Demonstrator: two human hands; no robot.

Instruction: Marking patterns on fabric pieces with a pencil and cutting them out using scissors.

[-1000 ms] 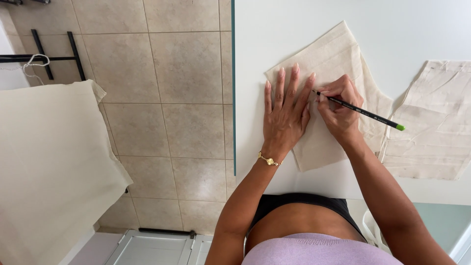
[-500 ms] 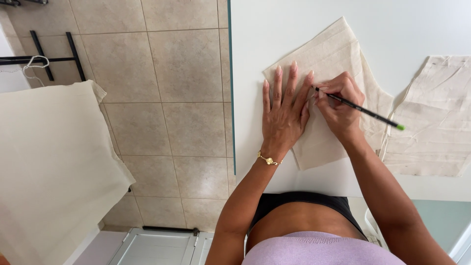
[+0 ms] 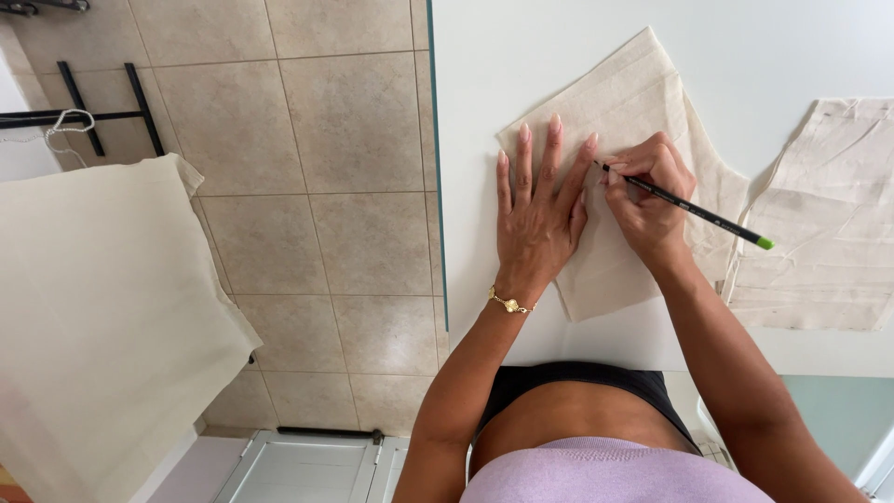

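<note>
While the left hand (image 3: 538,219) lies flat, fingers spread, on the folded cream fabric piece (image 3: 626,130) on the white counter (image 3: 782,47), marking's underway.
Right hand (image 3: 652,191), at 3 o'clock, pinches the black green-tipped pencil (image 3: 694,210) in a tight grip; no drawn line visible so far.

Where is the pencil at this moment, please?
In the head view, the pencil is in the right hand, right of centre on the white table, its tip on the cream fabric piece beside the flat left hand.
</note>
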